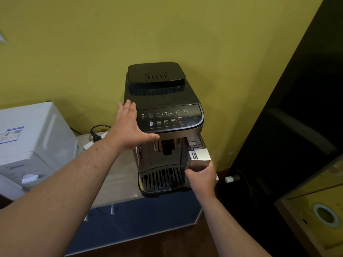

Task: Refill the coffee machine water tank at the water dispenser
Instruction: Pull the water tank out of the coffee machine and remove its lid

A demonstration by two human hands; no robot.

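Tank (199, 156): protrudes from coffee machine (163, 115) at front right, grasped by right hand (201, 178). Left hand (130, 129), spread flat, braces machine. Best drawn straight forward, level, body steadied.

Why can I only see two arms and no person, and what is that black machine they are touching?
The camera sits on the person's head and looks down, so you see only their arms. The black box is a coffee machine standing on a pale counter against a yellow wall. The left hand lies flat against the machine's side, as if to steady it. The right hand grips the silver front of the water tank, which sticks out a little from the machine's right side. The white box on the left is a water dispenser, where the tank can be filled. A black plug lies behind the left arm.
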